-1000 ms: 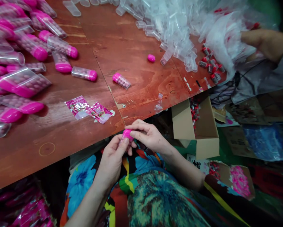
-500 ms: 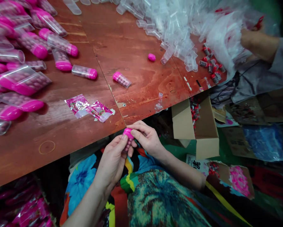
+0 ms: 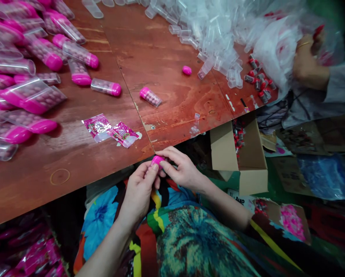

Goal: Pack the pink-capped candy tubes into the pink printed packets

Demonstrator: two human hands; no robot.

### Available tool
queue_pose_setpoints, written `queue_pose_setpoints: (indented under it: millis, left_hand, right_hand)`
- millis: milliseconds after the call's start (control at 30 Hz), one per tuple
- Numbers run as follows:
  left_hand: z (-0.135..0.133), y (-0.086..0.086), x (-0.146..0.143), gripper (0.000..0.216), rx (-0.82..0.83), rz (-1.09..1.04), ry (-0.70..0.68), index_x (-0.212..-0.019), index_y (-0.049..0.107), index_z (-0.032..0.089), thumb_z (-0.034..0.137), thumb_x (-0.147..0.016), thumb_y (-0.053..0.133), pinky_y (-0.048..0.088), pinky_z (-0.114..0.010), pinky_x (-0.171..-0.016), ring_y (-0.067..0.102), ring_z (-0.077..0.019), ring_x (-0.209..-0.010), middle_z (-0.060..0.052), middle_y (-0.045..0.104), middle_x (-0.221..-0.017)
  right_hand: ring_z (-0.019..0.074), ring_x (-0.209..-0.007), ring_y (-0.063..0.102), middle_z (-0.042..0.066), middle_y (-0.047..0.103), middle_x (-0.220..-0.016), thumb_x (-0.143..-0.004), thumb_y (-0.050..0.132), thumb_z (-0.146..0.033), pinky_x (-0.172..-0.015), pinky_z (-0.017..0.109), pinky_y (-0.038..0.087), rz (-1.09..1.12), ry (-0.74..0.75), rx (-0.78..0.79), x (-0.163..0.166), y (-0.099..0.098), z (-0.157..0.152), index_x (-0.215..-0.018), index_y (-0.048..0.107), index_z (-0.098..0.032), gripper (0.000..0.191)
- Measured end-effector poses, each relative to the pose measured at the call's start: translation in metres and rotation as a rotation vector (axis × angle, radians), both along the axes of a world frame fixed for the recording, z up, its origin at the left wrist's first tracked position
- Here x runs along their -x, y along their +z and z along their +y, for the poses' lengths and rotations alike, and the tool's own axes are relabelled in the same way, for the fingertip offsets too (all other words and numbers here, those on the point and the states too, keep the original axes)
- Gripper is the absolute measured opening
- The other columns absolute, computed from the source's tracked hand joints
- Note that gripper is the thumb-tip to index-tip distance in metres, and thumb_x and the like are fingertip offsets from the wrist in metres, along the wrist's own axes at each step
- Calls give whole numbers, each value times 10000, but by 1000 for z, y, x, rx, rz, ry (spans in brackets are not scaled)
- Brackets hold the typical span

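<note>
Over my lap, just off the table's front edge, both hands grip one small clear container with a pink cap [image 3: 157, 159]. My left hand [image 3: 139, 186] is closed round its body, thumb up near the cap. My right hand [image 3: 181, 168] pinches the cap end between thumb and fingers. Fingers hide most of the container. On the table beyond lie a filled container of pink balls [image 3: 150, 96], a loose pink cap [image 3: 186, 70] and two shiny pink printed wrappers [image 3: 111, 130].
Many filled pink-capped containers [image 3: 42, 94] cover the table's left side. Empty clear tubes [image 3: 212, 30] are heaped at the back, beside small red-capped pieces [image 3: 260, 82]. Another person's hand [image 3: 309, 65] works at a plastic bag on the right. An open carton [image 3: 253, 181] stands below the edge.
My fingers have shifted on the container, which now shows less of its body. At the bag, the other person's hand has moved. My view has shifted slightly.
</note>
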State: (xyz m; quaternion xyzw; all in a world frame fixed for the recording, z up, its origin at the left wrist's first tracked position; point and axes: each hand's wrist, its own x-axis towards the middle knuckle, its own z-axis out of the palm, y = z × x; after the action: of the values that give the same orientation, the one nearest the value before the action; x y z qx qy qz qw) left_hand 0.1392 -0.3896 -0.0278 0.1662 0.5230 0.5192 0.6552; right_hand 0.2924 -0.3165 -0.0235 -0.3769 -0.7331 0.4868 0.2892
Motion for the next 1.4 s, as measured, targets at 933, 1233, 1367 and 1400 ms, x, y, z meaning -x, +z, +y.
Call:
queue_pose_setpoints:
  millis: [933, 1233, 1367, 1400]
  left_hand:
    - [88, 11, 59, 347, -451, 493, 144, -1133, 737, 173, 493, -1008, 690, 600, -309, -831, 741, -198, -902, -70, 782, -1018]
    - [89, -12, 47, 227, -637, 1057, 340, -1227, 724, 193, 313, -1064, 619, 625, -358, -923, 792, -242, -1067, -106, 813, -1174]
    - [84, -4, 40, 218, -641, 1086, 377, -1242, 721, 200, 288, -1074, 613, 633, -336, -912, 800, -229, -1056, -94, 817, -1181]
    - [84, -1, 39, 223, -630, 1080, 383, -1254, 720, 203, 280, -1075, 613, 635, -330, -912, 803, -225, -1056, -91, 819, -1188]
  right_hand:
    - [152, -795, 679, 6, 697, -949, -834, 907, -563, -729, 257, 597, 606, -203, 503, 115, 11, 78, -1101, 724, -218, 473]
    - [157, -791, 719, 26, 756, -942, -1050, 653, -541, -781, 282, 594, 614, -247, 318, 122, 6, 80, -1215, 642, -225, 356]
    - [163, -717, 719, -9, 769, -873, -1064, 656, -520, -776, 313, 621, 655, -213, 310, 123, 10, 78, -1276, 507, -272, 359]
    - [166, -721, 724, -7, 773, -877, -1062, 663, -523, -778, 317, 627, 655, -203, 307, 123, 11, 77, -1250, 503, -278, 348]
